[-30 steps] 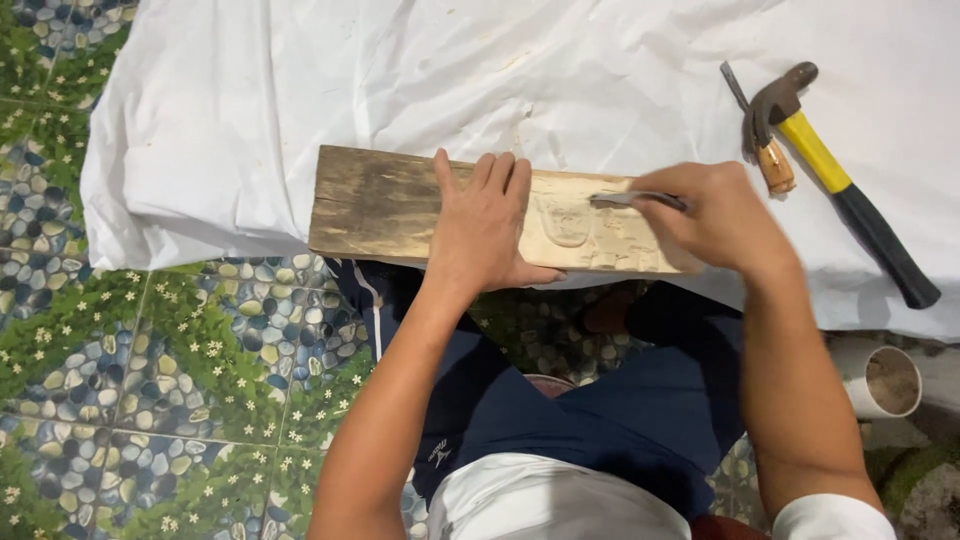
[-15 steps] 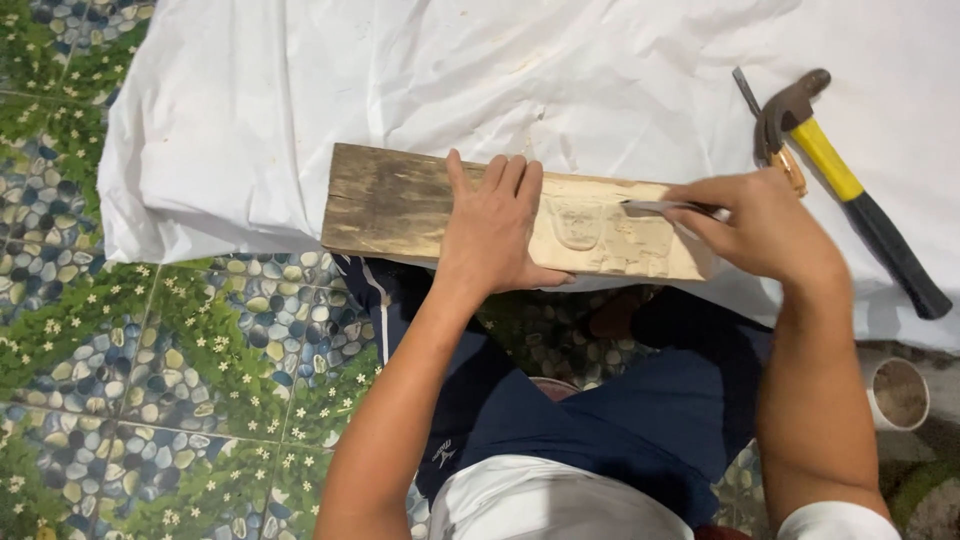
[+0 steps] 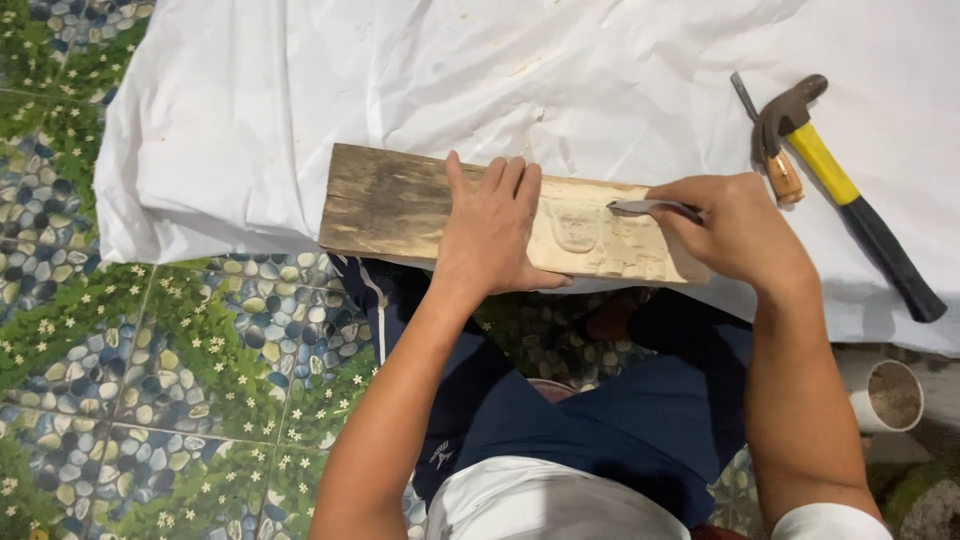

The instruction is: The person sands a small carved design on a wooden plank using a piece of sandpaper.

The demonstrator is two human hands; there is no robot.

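Note:
A long wooden plank (image 3: 385, 205) lies on a white sheet (image 3: 400, 80), dark and weathered at its left end, pale and freshly carved at its right. My left hand (image 3: 490, 225) presses flat on the plank's middle, fingers together. My right hand (image 3: 735, 225) grips a carving chisel (image 3: 640, 207) whose metal blade points left onto the carved relief (image 3: 600, 235) near the plank's right end.
A claw hammer (image 3: 850, 190) with a yellow and black handle lies on the sheet at right, beside a small tool with a wooden handle (image 3: 780, 175). A white pipe end (image 3: 885, 395) sits at lower right. Patterned pebble-and-leaf floor tiles (image 3: 150, 350) spread to the left.
My right hand and the chisel shifted right along the carving, then back a little to the left. My left hand stays pressed on the plank.

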